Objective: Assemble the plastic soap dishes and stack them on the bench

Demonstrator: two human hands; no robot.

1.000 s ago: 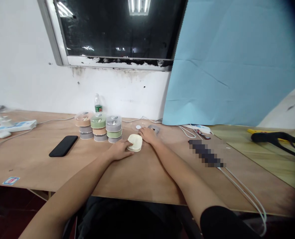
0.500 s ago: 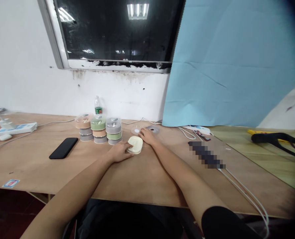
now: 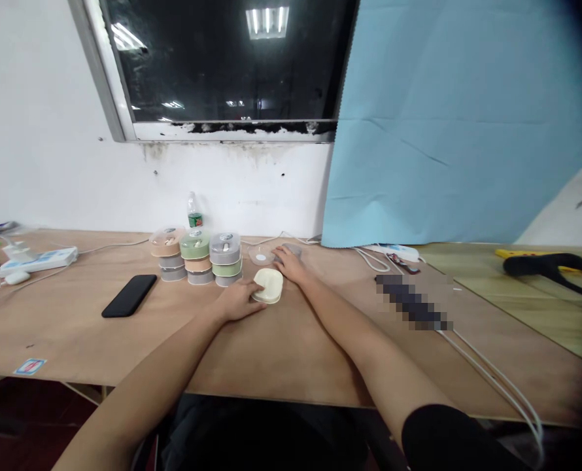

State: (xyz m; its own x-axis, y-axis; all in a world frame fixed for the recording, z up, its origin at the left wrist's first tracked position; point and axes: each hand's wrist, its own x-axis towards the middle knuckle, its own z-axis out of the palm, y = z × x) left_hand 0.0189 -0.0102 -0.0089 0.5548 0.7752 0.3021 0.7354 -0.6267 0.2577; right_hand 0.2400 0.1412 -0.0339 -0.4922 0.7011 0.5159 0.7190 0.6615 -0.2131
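Note:
My left hand (image 3: 239,301) rests on the wooden table (image 3: 281,353) with its fingers curled against the left side of a pale cream oval case (image 3: 268,286). My right hand (image 3: 288,263) lies just behind that case, fingers closed over a small grey round piece (image 3: 291,249); a clear round lid (image 3: 261,256) sits beside it. Stacks of round tan, green and grey containers (image 3: 195,256) stand just left of my hands.
A black phone (image 3: 129,295) lies to the left. White power strips and cables (image 3: 38,260) sit at the far left; another strip with white cables (image 3: 487,373) runs along the right. A small bottle (image 3: 193,214) stands at the wall. Black and yellow tools (image 3: 550,265) lie far right.
My right hand has slid a little left onto the grey round piece, and the clear lid has shifted left with it. My left hand stays on the cream case.

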